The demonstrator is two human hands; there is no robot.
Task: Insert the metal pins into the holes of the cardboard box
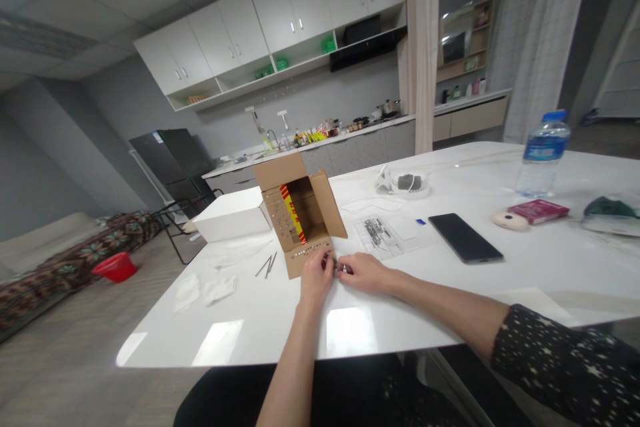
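A brown cardboard box [311, 210] stands on the white table with its flaps open, and a yellow and red strip [293, 213] runs down inside its opening. Small shiny pieces dot its left flap and its front flap [300, 263]. My left hand [316, 275] rests at the right end of that front flap, fingers curled in a pinch. Just to its right, my right hand [367, 271] is closed, thumb and fingertips together. The fingertips of both hands almost meet over something tiny that I cannot make out. Behind my right hand lies a clear plastic bag [377, 233] with small dark metal pieces.
A white box [233, 213] stands left of the cardboard one, near thin dark rods [270, 265] and crumpled tissues [220, 290]. To the right are a black phone [465, 238], a maroon packet [537, 211], a water bottle [543, 157] and a coiled white cable [410, 185].
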